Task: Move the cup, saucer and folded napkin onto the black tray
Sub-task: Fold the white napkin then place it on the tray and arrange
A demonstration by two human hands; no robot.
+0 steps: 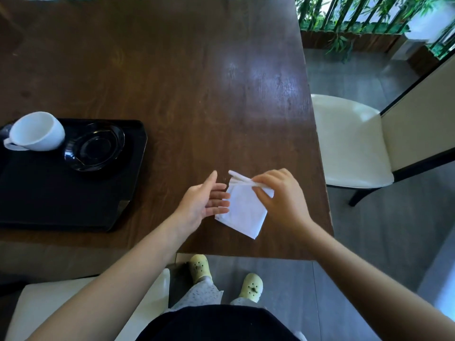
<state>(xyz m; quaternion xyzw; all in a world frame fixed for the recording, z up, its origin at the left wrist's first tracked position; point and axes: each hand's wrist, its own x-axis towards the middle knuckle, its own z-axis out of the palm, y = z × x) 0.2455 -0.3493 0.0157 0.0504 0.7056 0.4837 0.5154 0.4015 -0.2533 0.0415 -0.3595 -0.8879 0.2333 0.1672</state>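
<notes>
A white folded napkin lies on the dark wooden table near its front right corner. My right hand pinches the napkin's upper edge and lifts that fold. My left hand is open, palm up, with its fingertips touching the napkin's left side. The black tray sits at the left of the table. On the tray's far part stand a white cup and, right of it, a glossy black saucer, side by side.
The wooden table ends just right of the napkin. A cream chair stands beyond that edge. Another cream seat is at the lower left, by my legs. Green plants and a planter fill the far right.
</notes>
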